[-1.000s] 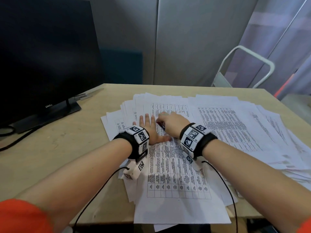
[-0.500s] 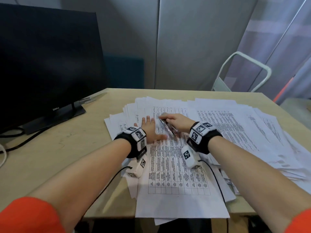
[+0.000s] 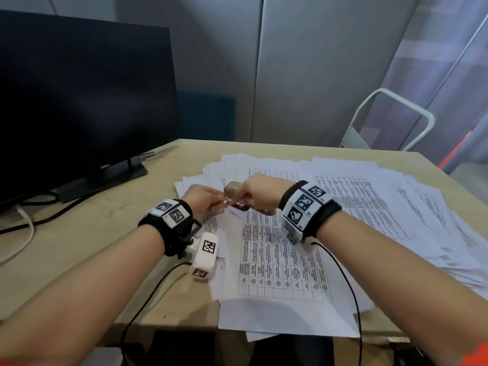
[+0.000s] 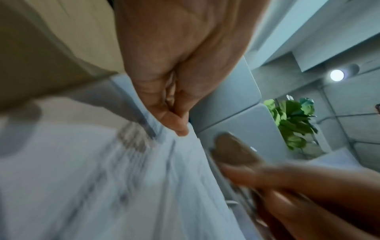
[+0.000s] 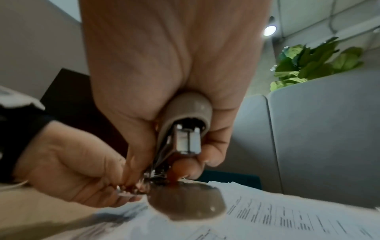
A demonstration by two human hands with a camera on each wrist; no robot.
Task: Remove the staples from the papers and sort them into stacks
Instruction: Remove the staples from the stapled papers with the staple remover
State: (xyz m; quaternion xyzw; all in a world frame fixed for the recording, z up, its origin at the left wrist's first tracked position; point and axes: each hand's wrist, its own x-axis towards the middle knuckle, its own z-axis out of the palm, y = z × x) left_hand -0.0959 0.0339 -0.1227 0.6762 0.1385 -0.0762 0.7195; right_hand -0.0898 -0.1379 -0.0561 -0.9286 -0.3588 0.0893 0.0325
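Right now the right hand (image 3: 260, 192) grips a beige stapler-like tool (image 5: 183, 129), fingers curled round its body, its metal front end down at the upper left corner of the top sheet (image 3: 280, 260). Just beside it, the left hand (image 3: 204, 199) pinches that corner between thumb and fingertips (image 4: 179, 128), lifting it slightly off the pile. Printed papers (image 3: 396, 207) lie spread in loose overlapping stacks across the wooden desk (image 3: 79, 239), some hanging over its near edge. A dark monitor (image 3: 79, 101) stands at the far left, well apart from both hands
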